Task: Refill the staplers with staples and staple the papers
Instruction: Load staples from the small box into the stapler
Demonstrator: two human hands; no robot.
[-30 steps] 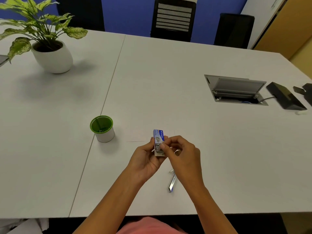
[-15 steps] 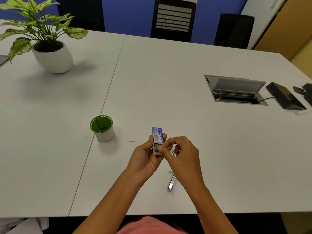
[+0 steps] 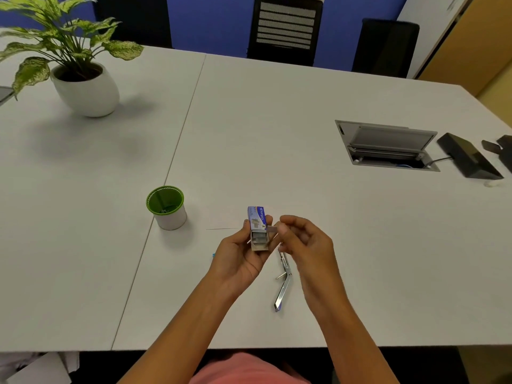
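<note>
Head view — right hand (image 3: 304,242), pinching staples (image 3: 273,230), overlaps stapler (image 3: 284,289); cup (image 3: 169,214) sits left.

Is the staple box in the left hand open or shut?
Open. The staple box has its tray slid out toward the person, grey staples showing inside; the left hand holds it.

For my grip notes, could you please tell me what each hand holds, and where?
The left hand grips the staple box by its sides; the right hand pinches a staple strip by one end.
</note>
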